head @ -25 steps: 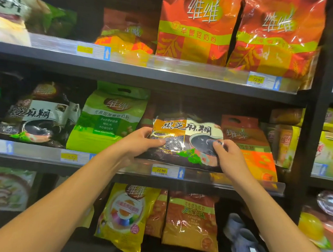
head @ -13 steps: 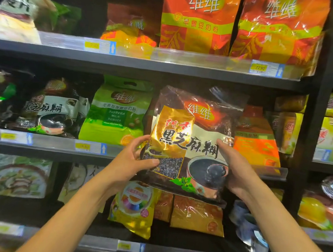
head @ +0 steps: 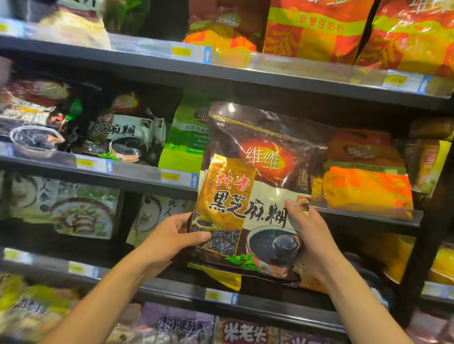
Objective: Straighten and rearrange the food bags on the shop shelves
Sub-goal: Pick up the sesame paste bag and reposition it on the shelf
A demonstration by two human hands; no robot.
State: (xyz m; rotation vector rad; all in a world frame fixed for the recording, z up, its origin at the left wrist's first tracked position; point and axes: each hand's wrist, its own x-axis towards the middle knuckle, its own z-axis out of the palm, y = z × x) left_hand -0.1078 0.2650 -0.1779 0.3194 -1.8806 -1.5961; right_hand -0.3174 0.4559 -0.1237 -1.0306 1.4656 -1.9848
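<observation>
Head view: the only camera, looking forward at dark metal shop shelves [head: 229, 79], blurred towards the left.
Held bag: a glossy dark brown plastic bag with a gold panel and a printed bowl of black paste [head: 251, 191]. It stands upright in the air in front of the middle shelf, and its lower part covers that shelf's front edge.
Left hand: the left hand [head: 169, 235] grips the bag's lower left corner, thumb on the front.
Right hand: the right hand [head: 308, 240] grips the lower right side, with one fingertip lying on the front print.
Middle shelf: a green soybean milk powder bag [head: 184, 140] stands just left of the held bag and is partly hidden by it. An orange handled bag [head: 366, 179] stands just to its right, and dark sesame-paste bags [head: 129, 134] lie further left.
Top shelf: two large red and yellow bags [head: 318, 22] stand side by side.
Shelf edges: yellow price tags [head: 170, 177] sit in clear strips.
Bottom shelf: pink-labelled bags [head: 245, 342].
</observation>
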